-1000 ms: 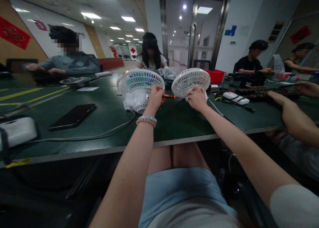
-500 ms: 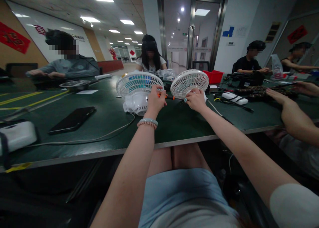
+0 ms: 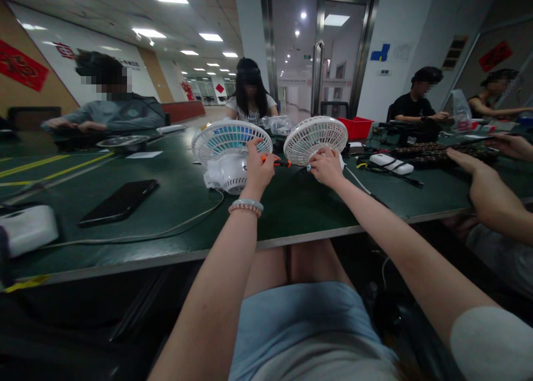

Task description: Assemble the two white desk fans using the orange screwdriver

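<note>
A screwdriver (image 3: 283,163) with an orange and black handle is gripped in my left hand (image 3: 259,164), its thin shaft pointing right. Close to the shaft's far end are the curled fingers of my right hand (image 3: 327,166), against the lower part of a white fan (image 3: 315,136). What those fingertips pinch is hidden. Just left of my left hand stands a second white fan (image 3: 227,170), its round grille tilted up and its motor housing facing me. Bluish parts show through that grille.
On the green table (image 3: 175,203) lie a black phone (image 3: 119,202), a white power bank (image 3: 391,164) with cables, and a grey cord (image 3: 183,225). A red bin (image 3: 358,128) and clear plastic bags (image 3: 278,125) stand farther back. Other people sit around; a co-worker's hands (image 3: 468,164) are at the right.
Both hands keep almost the same places and grips. The whole view has shifted very slightly to the left; the fans stay where they were on the table.
</note>
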Motion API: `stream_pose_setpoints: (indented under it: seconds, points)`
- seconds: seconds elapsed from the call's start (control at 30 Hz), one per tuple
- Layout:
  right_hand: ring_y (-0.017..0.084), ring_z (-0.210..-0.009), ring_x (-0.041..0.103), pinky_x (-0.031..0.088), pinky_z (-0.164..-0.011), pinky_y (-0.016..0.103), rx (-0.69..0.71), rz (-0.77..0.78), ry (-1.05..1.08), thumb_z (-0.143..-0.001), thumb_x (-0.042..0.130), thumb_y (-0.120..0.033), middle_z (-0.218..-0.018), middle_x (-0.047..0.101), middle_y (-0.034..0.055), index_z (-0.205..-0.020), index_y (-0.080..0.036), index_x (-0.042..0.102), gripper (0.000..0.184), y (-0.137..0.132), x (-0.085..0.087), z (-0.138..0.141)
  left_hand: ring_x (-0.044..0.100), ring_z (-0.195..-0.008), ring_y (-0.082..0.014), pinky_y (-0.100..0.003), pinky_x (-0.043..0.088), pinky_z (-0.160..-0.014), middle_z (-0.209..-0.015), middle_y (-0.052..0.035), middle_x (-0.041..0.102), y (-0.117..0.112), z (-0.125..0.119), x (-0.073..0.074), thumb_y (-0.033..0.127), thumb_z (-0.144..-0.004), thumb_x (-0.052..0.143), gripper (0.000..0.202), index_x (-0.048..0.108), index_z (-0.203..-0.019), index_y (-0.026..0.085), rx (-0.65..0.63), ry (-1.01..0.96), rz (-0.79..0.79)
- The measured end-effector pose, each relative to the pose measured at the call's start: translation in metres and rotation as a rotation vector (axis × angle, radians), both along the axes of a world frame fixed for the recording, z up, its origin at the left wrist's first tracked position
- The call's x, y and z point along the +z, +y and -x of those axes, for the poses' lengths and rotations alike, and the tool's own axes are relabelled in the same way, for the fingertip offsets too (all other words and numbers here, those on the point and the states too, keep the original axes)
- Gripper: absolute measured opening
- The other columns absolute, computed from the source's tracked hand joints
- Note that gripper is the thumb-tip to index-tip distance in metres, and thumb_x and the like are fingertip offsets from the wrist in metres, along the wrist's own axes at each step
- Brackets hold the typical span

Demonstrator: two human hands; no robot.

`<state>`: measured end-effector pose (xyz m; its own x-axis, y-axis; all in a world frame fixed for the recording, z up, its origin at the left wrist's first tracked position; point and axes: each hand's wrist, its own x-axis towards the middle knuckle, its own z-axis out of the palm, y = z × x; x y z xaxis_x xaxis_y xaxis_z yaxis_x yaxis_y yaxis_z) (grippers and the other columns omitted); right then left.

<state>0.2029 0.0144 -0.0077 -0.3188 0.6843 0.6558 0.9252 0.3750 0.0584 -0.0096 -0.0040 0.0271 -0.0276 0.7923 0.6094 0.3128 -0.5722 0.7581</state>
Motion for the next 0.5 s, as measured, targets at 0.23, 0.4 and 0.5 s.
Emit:
stream_pose_setpoints:
  seconds: [0.23, 0.4, 0.5]
  points:
    - [0.027, -0.111, 0.037, 0.019, -0.093, 0.047, 0.005, 0.0, 0.002, -0.083, 0.051, -0.029, -0.106, 0.066, 0.001, -0.087, -0.027, 0.071, 0.021, 0.0009, 0.0, -0.0003, 0.046, -0.042, -0.0081, -0.022, 0.036, -0.047, -0.061, 0.0031, 0.049, 0.005, 0.0009, -0.0027, 0.039, -0.083, 0.046, 0.04, 0.038, -0.118, 0.022, 0.088, 0.05, -0.007]
    - [0.026, -0.111, 0.037, 0.019, -0.093, 0.047, 0.0, 0.012, 0.0, -0.083, 0.05, -0.029, -0.106, 0.066, 0.0005, -0.086, -0.028, 0.071, 0.022, 0.0025, -0.0008, -0.0008, 0.042, -0.039, -0.0073, -0.022, 0.03, -0.042, -0.058, 0.0028, 0.045, 0.0077, 0.0026, -0.003, 0.046, -0.086, 0.037, 0.03, 0.051, -0.09, 0.02, 0.108, 0.132, -0.008]
    - [0.026, -0.111, 0.037, 0.018, -0.093, 0.047, 0.018, 0.007, 0.014, -0.083, 0.05, -0.029, -0.104, 0.067, 0.0003, -0.087, -0.028, 0.071, 0.022, 0.0022, -0.0007, -0.0006, 0.044, -0.041, -0.0075, -0.022, 0.031, -0.041, -0.065, 0.0009, 0.051, 0.0093, 0.0031, -0.0028, 0.041, -0.085, 0.037, 0.025, 0.05, -0.089, 0.019, 0.046, 0.084, 0.028]
